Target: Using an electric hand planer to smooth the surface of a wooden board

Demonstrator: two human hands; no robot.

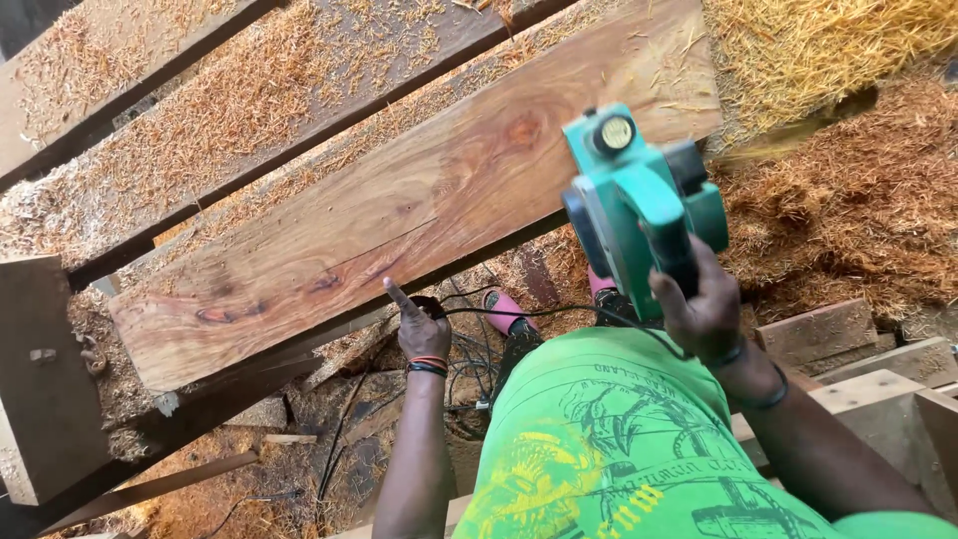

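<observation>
Bright, even daylight, soft shadows, sharp focus, no glare.

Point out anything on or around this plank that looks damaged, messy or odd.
The plank has a thin dark crack running across its planed face, near the left hand. Wood shavings lie heaped over the ground and the neighbouring boards. The right hand holds the green planer lifted off the wood, its black cord trailing below.

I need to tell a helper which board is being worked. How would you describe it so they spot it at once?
Start at the wood stack strewn with shavings. The smooth plank lies nearest the person, its reddish grain bare. The right hand holds a green planer at its end; its neighbours are rough and shavings-covered.
</observation>
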